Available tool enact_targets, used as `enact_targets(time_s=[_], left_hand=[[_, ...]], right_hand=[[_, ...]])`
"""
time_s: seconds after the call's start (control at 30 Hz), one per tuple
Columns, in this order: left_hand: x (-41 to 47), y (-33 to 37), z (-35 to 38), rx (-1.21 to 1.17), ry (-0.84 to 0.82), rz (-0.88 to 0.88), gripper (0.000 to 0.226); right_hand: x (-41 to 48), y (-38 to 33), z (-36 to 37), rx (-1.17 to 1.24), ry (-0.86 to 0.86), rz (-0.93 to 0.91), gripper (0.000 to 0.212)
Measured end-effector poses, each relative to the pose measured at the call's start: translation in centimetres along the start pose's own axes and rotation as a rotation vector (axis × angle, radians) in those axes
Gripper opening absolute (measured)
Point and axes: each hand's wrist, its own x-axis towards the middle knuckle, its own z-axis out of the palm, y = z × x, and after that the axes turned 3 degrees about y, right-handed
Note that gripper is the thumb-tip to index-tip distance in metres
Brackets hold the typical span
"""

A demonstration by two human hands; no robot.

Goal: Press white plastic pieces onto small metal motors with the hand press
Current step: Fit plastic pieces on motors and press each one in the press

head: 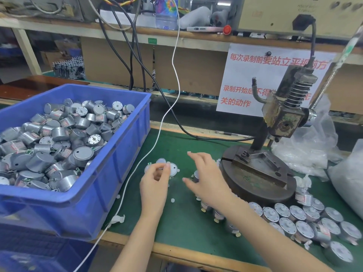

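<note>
Several motors (173, 170) staged just beside press (255, 179) for short reach; one pinched in left hand (156, 181), right hand (208, 179) spread open alongside.

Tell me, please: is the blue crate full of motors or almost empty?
Nearly full. Metal motors lie heaped across the whole blue crate, the pile reaching close to its rim.

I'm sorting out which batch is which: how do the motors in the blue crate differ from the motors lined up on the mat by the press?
The crate motors lie heaped at all angles, many on their sides; the mat motors mostly stand packed side by side, flat faces up. The crate motors fill a blue crate in a pile; the mat motors form one layer on the green mat. Both are small round silver metal cans.
</note>
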Motion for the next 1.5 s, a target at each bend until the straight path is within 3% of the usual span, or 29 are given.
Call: enact_targets(time_s=[0.13,0.33,0.57,0.8,1.07,1.5], left_hand=[[-0.1,0.1,-0.1,0.003,-0.046,-0.007,0.014],[-0.2,0.0,-0.2,-0.044,-0.062,-0.033,0.023],[0.2,-0.1,-0.5,-0.148,-0.010,-0.057,0.029],[0.3,-0.1,-0.4,-0.174,0.026,-0.077,0.033],[0.2,0.0,-0.5,-0.183,0.047,-0.105,0.030],[0.3,-0.3,-0.2,-0.143,0.045,-0.106,0.033]], right_hand=[[-0.8,-2.4,1.4,0.100,0.024,-0.113,0.066],[-1.6,-3.3,3.9,0.280,0.184,0.108,0.036],[-3.2,-3.3,4.5,0.422,0.320,0.128,0.040],[-4.0,-2.7,5.2,0.385,0.043,0.105,0.045],[-4.2,-2.5,5.5,0.303,0.083,0.064,0.040],[-4.3,-3.2,5.8,0.001,0.010,-0.026,0.050]])
